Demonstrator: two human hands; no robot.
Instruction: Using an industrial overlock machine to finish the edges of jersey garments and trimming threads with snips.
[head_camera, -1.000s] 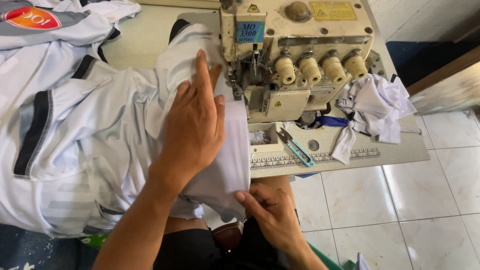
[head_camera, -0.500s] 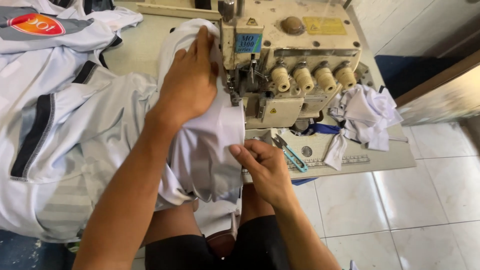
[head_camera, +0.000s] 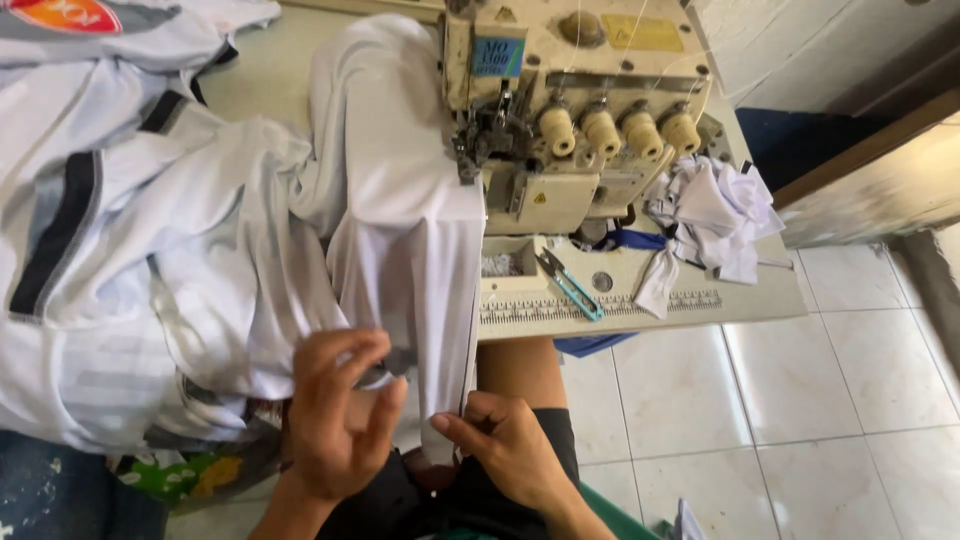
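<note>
A white garment (head_camera: 390, 210) with grey and black trim lies across the table and runs under the presser foot of a cream overlock sewing machine (head_camera: 560, 110). Its lower end hangs over the table's front edge toward my lap. My left hand (head_camera: 335, 415) pinches the hanging fabric near the bottom left, fingers curled on it. My right hand (head_camera: 500, 445) grips the same strip's right edge just below the table. Both hands are well below the machine's needle area.
Thread snips with blue handles (head_camera: 570, 285) lie on the machine's front plate. A heap of white fabric scraps (head_camera: 715, 215) sits right of the machine. More white garments (head_camera: 110, 250) pile up at left. Tiled floor (head_camera: 800, 400) lies to the right.
My left hand has left the fabric near the presser foot and dropped to the hanging end by my lap. My right hand has moved down too, now on the strip's lower edge.
</note>
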